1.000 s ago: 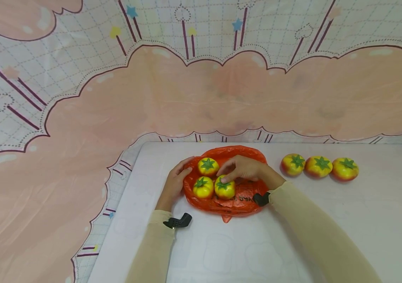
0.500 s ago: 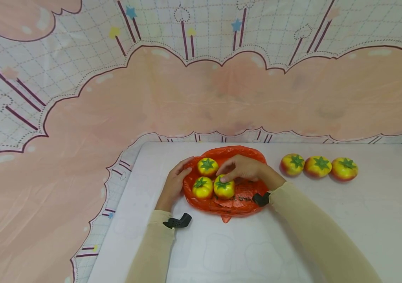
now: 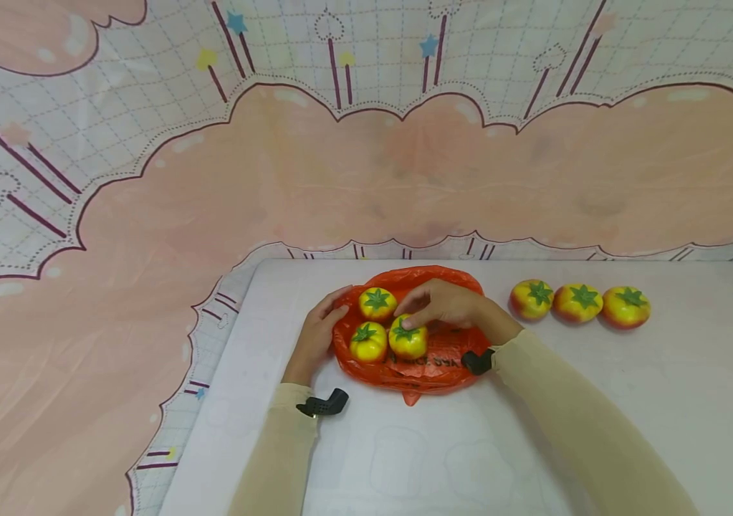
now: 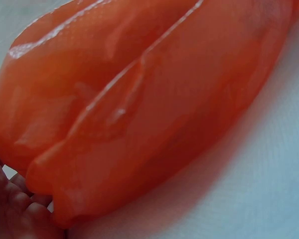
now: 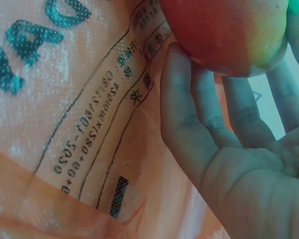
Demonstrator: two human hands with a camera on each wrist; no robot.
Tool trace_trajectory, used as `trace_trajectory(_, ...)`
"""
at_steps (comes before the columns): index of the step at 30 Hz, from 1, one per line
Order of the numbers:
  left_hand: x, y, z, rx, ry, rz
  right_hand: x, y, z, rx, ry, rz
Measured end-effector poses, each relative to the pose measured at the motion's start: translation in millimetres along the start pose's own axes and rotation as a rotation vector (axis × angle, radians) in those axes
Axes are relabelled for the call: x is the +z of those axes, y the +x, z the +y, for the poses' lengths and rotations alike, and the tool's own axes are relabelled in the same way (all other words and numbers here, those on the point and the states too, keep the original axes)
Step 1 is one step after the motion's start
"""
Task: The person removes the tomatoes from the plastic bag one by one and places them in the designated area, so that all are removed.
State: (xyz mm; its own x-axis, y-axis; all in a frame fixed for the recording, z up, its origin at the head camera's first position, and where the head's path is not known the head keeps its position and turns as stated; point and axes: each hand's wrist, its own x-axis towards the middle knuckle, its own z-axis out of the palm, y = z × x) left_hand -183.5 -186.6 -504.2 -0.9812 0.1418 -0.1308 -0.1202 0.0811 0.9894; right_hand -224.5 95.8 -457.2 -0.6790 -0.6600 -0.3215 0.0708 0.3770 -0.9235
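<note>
A red plastic bag (image 3: 450, 376) lies spread on the table, its mouth facing up and its rim forming an oval. My left hand (image 3: 319, 331) grips the bag's left rim, and its fingers show beside the red film in the left wrist view. With thumb and fingers, my right hand (image 3: 446, 307) holds a yellow-and-red fruit (image 3: 408, 342) capped by a green star-shaped leaf, inside the bag's outline. Two similar fruits, a rear fruit (image 3: 377, 304) and a front fruit (image 3: 368, 342), sit in the bag's left part. Black printing (image 5: 119, 194) runs along the film near my right fingers.
To the right of the bag, three more such fruits, a left one (image 3: 531, 299), a middle one (image 3: 577, 303) and a right one (image 3: 626, 307), stand in a row on the white table (image 3: 443, 459). A patterned pink-and-white cloth (image 3: 366, 179) hangs behind.
The fruit in my right hand has shifted up very slightly, and a little more of the bag's printing shows below it. My left hand keeps its place on the rim.
</note>
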Motion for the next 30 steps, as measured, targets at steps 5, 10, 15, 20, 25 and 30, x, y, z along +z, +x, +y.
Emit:
trace_trajectory(5, -0.9, 0.3, -0.7, -0.004, 0.031, 0.013, -1.4, -1.5, -1.7, -0.013, 0.001, 0.007)
trace_trajectory(10, -1.1, 1.9, -2.0, -0.001, 0.029, 0.012, -2.9, -4.4, -2.8, -0.036, 0.000, 0.012)
trace_trajectory(15, -0.6, 1.4, -1.2, -0.001, 0.037, 0.009, -3.9, -8.7, -3.2, -0.035, 0.010, 0.015)
trace_trajectory(20, -0.7, 1.2, -0.8, 0.002, 0.029, 0.006, -5.6, -13.2, -1.7, -0.028, -0.014, 0.050)
trace_trajectory(25, -1.5, 1.5, -1.6, 0.009, -0.001, -0.004, -7.7, -17.5, 1.3, -0.045, -0.042, 0.072)
trace_trajectory(30, -1.4, 1.9, -2.4, 0.011, -0.013, -0.009, -9.5, -21.8, 2.5, -0.027, -0.009, 0.090)
